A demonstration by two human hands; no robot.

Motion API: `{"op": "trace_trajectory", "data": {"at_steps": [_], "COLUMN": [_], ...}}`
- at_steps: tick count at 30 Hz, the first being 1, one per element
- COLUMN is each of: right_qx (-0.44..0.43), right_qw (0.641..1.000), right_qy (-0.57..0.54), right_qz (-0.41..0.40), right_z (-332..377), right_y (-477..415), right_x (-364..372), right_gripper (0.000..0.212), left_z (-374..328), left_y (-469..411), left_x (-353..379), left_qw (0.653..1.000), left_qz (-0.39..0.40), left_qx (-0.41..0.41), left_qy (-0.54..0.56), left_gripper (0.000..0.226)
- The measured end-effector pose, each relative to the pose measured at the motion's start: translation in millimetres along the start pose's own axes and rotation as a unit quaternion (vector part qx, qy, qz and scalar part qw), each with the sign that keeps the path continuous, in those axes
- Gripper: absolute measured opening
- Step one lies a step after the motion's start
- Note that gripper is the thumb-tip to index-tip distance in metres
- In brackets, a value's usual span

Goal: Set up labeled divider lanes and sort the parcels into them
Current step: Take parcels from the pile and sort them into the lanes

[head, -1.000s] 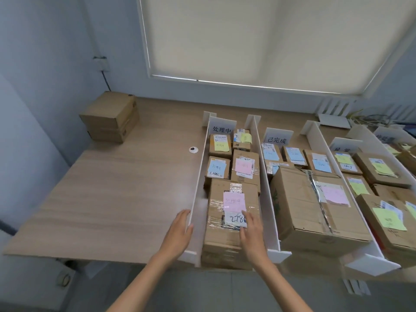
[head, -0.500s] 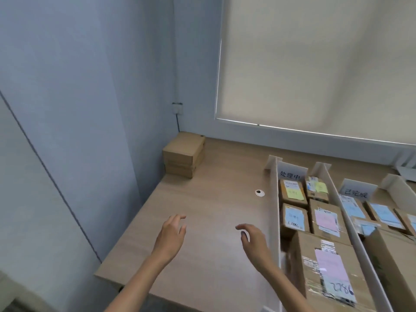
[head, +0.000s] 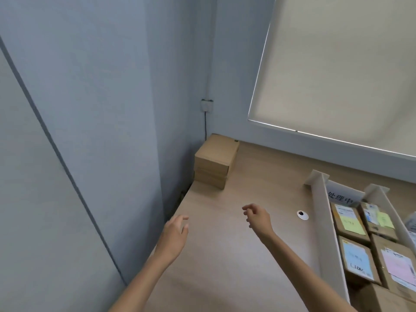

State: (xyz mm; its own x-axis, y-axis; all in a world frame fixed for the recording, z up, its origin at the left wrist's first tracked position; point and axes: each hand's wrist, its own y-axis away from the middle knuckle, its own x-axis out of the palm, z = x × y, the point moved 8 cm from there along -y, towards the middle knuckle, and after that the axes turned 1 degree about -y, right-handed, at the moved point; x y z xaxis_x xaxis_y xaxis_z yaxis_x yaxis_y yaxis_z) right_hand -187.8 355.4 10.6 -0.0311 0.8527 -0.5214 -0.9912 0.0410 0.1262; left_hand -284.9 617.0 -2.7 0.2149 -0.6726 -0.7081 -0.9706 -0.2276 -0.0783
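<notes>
Two stacked brown cardboard boxes point(head: 215, 162) stand in the table's far left corner against the wall. Both my hands hover above the bare table, reaching toward that corner. My left hand point(head: 174, 233) is near the table's left edge, fingers loosely bent, holding nothing. My right hand point(head: 256, 218) is farther right, fingers loosely curled, also empty. At the right, a white divider point(head: 325, 224) bounds a lane with a white label card point(head: 341, 195). In that lane lie parcels with yellow point(head: 347, 220), blue point(head: 358, 258) and pink point(head: 397, 265) notes.
A wooden table point(head: 225, 266) meets a grey wall on the left. A small round white cap point(head: 302, 215) sits beside the divider. A wall socket point(head: 206, 105) with a cable hangs above the corner boxes. A second divider point(head: 390, 212) stands farther right.
My view has swung left, away from the lanes. Both hands left the front parcel and divider and moved left and forward over the bare table toward the corner boxes.
</notes>
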Motion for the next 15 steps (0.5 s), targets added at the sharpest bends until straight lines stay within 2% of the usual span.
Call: {"op": "trace_trajectory", "data": {"at_steps": [4,8,15], "right_qx": [0.024,0.096,0.241], "right_qw": [1.000,0.994,0.959], "right_qy": [-0.002,-0.049,-0.145], "right_qz": [0.001,0.009,0.016], "right_z": [31,46,44], "right_y": [-80,-161,-271], "right_x": [24,50,92], "right_gripper": [0.020,0.016,0.052], "left_z": [13,12,14], "left_y": [-58,-123,-238], "left_x": [-3,3,32], "left_qw": [1.000,1.000,1.000], "left_qz": [-0.002,0.013,0.024], "left_qx": [-0.014,-0.013,0.014], "left_qy": [0.000,-0.012,-0.005], "left_gripper": [0.029,0.029,0.030]}}
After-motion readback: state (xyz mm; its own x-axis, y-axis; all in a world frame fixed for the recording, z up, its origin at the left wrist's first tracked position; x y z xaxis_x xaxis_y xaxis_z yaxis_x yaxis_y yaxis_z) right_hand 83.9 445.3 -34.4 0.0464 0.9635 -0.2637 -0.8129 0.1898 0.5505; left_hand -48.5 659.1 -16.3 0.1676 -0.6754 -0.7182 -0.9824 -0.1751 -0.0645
